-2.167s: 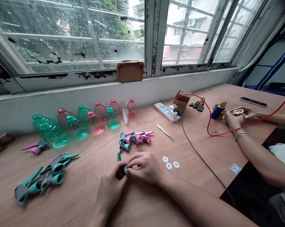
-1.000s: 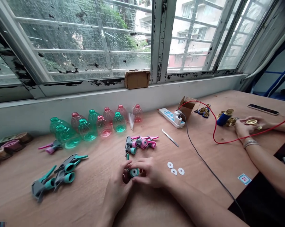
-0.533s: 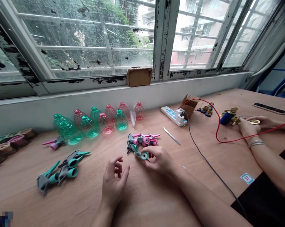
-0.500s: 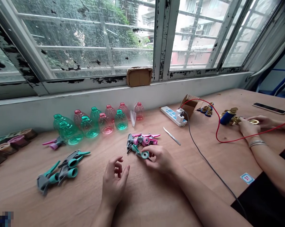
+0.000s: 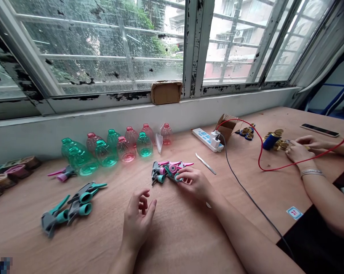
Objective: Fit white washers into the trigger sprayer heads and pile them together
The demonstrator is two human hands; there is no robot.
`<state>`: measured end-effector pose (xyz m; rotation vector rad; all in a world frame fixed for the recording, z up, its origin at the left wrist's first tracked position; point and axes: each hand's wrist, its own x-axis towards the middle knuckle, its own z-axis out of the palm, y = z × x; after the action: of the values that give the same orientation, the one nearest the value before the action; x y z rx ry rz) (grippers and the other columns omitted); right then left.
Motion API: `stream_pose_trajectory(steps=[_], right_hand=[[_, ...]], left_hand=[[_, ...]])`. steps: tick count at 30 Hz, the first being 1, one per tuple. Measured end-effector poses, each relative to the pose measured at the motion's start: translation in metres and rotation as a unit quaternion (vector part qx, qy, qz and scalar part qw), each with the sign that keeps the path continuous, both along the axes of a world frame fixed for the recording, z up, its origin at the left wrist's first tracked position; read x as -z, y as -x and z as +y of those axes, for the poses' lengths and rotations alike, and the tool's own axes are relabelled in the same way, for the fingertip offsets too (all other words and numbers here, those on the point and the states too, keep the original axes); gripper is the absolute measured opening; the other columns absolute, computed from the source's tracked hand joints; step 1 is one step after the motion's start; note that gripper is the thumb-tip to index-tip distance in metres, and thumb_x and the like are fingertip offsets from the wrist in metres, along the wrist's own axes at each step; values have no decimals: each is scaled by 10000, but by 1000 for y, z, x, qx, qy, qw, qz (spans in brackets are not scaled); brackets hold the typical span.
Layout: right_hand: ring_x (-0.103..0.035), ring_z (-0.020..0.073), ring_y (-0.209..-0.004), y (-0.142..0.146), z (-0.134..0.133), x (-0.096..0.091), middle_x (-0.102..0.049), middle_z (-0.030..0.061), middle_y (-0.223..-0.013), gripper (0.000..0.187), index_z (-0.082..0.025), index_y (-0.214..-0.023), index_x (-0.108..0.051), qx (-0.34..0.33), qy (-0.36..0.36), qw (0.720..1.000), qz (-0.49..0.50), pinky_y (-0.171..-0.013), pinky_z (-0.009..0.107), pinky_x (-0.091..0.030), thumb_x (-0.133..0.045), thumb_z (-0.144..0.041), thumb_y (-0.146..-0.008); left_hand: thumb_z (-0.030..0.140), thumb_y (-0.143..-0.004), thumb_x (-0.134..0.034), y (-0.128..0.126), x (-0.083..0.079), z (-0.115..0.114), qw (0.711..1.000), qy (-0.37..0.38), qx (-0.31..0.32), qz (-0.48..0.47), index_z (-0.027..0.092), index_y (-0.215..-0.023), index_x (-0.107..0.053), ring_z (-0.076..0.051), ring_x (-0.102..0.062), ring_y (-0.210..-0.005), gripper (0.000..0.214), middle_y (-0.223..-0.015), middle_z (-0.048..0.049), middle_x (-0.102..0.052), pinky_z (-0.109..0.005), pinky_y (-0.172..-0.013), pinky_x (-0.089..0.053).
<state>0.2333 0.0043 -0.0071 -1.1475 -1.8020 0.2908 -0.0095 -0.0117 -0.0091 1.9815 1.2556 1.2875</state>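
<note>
Right hand [image 5: 194, 185] is curled in pretty narrow over a teal spray trigger head [image 5: 170, 172], which is pressed against a pile of pink spray heads [image 5: 173, 166] on the wooden tabletop [image 5: 189, 243]. Left hand [image 5: 139, 217] is left open, fingers loosely curled, nothing held, just below that pile. More teal spray heads [image 5: 80, 203] are laid out further left, with plastic bottles [image 5: 106, 152] lined up along the wall. A co-worker's hands [image 5: 299, 147] are seen off right, beside a blue spool [image 5: 269, 142].
</note>
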Motion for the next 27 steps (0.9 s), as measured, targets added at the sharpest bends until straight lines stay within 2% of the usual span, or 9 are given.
stream_pose_trajectory(steps=[4, 8, 14, 19, 24, 27], right_hand=[[-632, 141, -771, 0, 1, 3, -660, 64, -1057, 145, -222, -882, -736, 8, 13, 1000, 26, -656, 255, -516, -627, -170, -803], [-619, 157, -815, 1, 3, 6, -642, 59, -1053, 133, -230, -886, -734, 54, 17, 998, 33, -680, 265, -507, -633, -188, -811], [-531, 110, -596, 7, 1, 2, -641, 28, -1000, 181, -228, -973, -679, 126, 44, 991, 22, -632, 261, -471, -640, -223, -796], [-550, 117, -634, 4, -2, -2, -631, 18, -1064, 297, -253, -1063, -643, 129, 54, 990, 14, -661, 257, -471, -662, -230, -767], [-557, 131, -662, 1, 1, 0, -640, 12, -972, 287, -245, -1038, -655, 126, 60, 990, 2, -660, 255, -464, -676, -240, -752], [-551, 125, -647, 1, 2, 1, -639, 14, -999, 299, -245, -1050, -653, 123, 63, 990, -3, -656, 257, -462, -678, -242, -752]], left_hand=[[372, -862, -566, -2, -2, -1, 1000, 18, -4, 4, 214, -1061, -526, -108, -511, -610, 256, -878, -6, -533, -238, -537, -482], [383, -861, -562, -2, -3, -2, 999, 32, -2, 4, 215, -1057, -529, -105, -499, -591, 261, -854, 0, -536, -237, -527, -472], [388, -857, -574, -1, -1, 0, 999, 49, 6, 14, 216, -1065, -522, -113, -511, -608, 275, -851, -3, -536, -229, -519, -461], [394, -853, -578, -1, 1, 1, 998, 58, 8, 15, 218, -1076, -522, -110, -509, -602, 290, -857, -1, -539, -229, -520, -458], [407, -851, -577, -1, 1, 1, 998, 66, 8, 20, 218, -1076, -523, -115, -523, -611, 299, -857, -1, -538, -237, -530, -471], [413, -849, -574, -2, 0, 1, 997, 68, 9, 23, 217, -1077, -524, -114, -524, -604, 304, -858, -1, -536, -236, -521, -472]])
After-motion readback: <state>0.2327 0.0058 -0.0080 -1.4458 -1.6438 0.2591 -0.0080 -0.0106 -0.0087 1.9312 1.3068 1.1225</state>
